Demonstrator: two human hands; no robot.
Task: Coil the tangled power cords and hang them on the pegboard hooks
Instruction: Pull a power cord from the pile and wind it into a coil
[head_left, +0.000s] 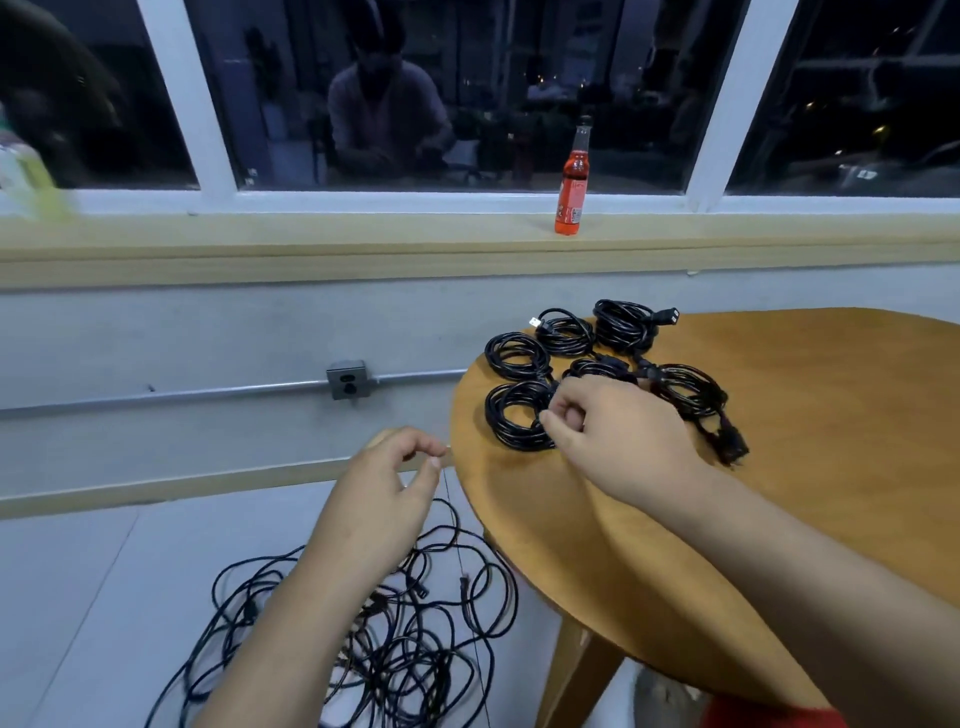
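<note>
Black power cords (566, 332) lie as six round coils on the far-left part of the round wooden worktop (805, 426). A tangled heap (395, 649) lies on the pale floor (78, 597), near left. Right hand (608, 431) curls its fingers around the nearest coil (511, 415). Left hand (384, 483) pinches a thin strand (455, 519) hanging to the heap.

Nothing here can be read for certain. The red bottle (573, 182) standing on the windowsill (363, 228), up at about twelve o'clock, wears a label with pale marks on it, but they are too small and blurred to make out as words, numbers or a brand.
</note>
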